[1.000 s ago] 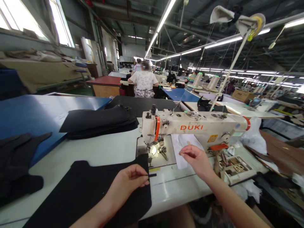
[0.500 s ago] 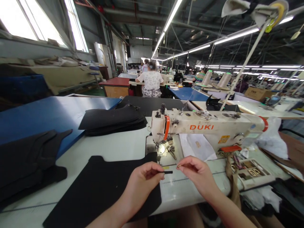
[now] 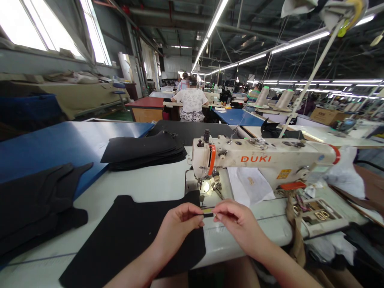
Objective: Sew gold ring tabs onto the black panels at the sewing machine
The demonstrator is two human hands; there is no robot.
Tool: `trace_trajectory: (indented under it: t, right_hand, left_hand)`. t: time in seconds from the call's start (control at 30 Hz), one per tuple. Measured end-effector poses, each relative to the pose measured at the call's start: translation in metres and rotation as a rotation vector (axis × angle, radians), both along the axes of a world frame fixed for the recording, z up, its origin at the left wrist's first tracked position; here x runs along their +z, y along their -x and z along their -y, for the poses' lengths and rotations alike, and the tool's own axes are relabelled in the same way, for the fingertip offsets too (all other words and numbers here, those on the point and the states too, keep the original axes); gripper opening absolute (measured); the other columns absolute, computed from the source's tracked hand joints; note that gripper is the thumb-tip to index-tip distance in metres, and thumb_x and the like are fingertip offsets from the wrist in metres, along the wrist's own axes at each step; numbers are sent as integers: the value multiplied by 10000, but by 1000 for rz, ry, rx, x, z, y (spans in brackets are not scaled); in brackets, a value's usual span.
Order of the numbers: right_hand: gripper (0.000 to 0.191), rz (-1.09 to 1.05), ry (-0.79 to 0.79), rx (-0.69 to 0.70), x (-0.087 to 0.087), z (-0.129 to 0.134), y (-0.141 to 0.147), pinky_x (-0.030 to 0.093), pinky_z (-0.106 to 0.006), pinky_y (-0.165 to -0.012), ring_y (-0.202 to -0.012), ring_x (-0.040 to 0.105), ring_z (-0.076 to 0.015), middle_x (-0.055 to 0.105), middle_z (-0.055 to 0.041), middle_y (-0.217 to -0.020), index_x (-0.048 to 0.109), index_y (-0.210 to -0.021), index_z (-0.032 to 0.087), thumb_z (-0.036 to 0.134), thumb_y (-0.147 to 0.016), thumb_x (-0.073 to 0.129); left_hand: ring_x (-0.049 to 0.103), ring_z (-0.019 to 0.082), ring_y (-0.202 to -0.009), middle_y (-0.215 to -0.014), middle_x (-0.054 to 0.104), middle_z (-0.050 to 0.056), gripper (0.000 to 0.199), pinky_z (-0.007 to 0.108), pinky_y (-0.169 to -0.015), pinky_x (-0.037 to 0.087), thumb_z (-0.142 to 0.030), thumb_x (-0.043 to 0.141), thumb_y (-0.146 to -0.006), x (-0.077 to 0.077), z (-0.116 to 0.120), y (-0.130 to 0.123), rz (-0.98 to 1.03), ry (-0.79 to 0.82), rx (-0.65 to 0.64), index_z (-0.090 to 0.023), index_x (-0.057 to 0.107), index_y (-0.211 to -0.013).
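My left hand [image 3: 183, 222] pinches a short, narrow black strip [image 3: 208, 215] that sticks out to the right of the fingertips. Between thumb and fingers of my right hand [image 3: 235, 222] is a small gold-coloured metal ring [image 3: 215, 215], mostly covered by the fingers. The ring is at the strip's free end; whether the strip passes through it I cannot tell. A large black fabric piece [image 3: 129, 236] lies flat under and left of my left hand. Just beyond my hands stands a sewing machine [image 3: 258, 158], its needle area [image 3: 204, 187] close to the fabric's upper corner.
A stack of black pieces [image 3: 144, 152] lies behind at left, with more black pieces [image 3: 39, 204] on the left side. At right, a tray [image 3: 325, 228] holds gold-coloured metal rings. White cloth [image 3: 250, 186] lies under the machine arm. Another person [image 3: 192, 100] sits further ahead.
My right hand has moved left with the ring, bringing it up to the end of the black strip. My left hand has shifted slightly left, still holding the strip.
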State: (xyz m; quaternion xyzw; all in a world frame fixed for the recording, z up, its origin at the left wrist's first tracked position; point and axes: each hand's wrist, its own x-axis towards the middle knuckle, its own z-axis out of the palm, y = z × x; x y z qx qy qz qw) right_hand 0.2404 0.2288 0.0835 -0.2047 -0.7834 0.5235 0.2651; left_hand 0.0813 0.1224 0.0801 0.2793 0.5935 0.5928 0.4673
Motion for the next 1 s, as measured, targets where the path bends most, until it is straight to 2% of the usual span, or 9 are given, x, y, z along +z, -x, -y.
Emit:
trace_trajectory:
  t: [0.1,0.27,0.4,0.47,0.73,0.9,1.0]
  right_hand:
    - [149,48,120,-16,-1,1,2,447,-222,-670,-725,614,-120,668,6,-774,637,-915,205,139,-807,558]
    - [91,76,226,-32,-3,3,3,420,-223,-613,-665,599,-123,667,23,-705,577,-826,194,178,-754,630]
    - [15,76,161,-59,-1,1,4,429,-218,-595,-625,581,-117,650,18,-672,627,-748,179,181,-736,635]
    - [43,75,122,-58,0,0,4,454,-222,-625,-658,603,-125,672,3,-712,662,-756,179,181,-751,620]
    - [240,78,14,43,-2,-2,3,488,-277,-840,-924,649,-163,712,-28,-1024,707,-1010,235,219,-873,512]
    - [260,101,2,65,-5,-1,4,501,-298,-823,-877,657,-168,712,-32,-1026,701,-1055,255,225,-875,516]
    - [268,102,-18,104,-5,-2,4,490,-313,-843,-917,648,-180,708,-40,-1034,696,-1071,253,241,-890,498]
  left_hand:
    - [587,130,-589,-582,669,-1,196,239,-615,437,-296,738,-582,1,0,1,1,21,-8,-157,658,-694]
    - [588,127,-585,-575,670,0,238,236,-617,441,-329,753,-571,-1,0,2,26,41,-15,-156,656,-703]
    - [587,124,-584,-581,675,-2,235,227,-607,435,-322,754,-570,-1,0,2,37,46,-14,-160,659,-711]
    - [584,120,-581,-580,674,-2,234,223,-604,432,-323,752,-572,-1,0,2,43,54,-21,-160,657,-711]
    - [583,116,-593,-593,675,2,247,222,-625,437,-325,762,-580,-2,0,2,72,64,-38,-151,657,-720]
    - [586,113,-595,-594,673,4,237,218,-625,438,-314,763,-587,-2,1,1,79,52,-44,-146,657,-717]
    - [588,110,-593,-605,674,6,233,214,-620,443,-301,775,-588,-3,1,2,129,36,-60,-145,658,-715]
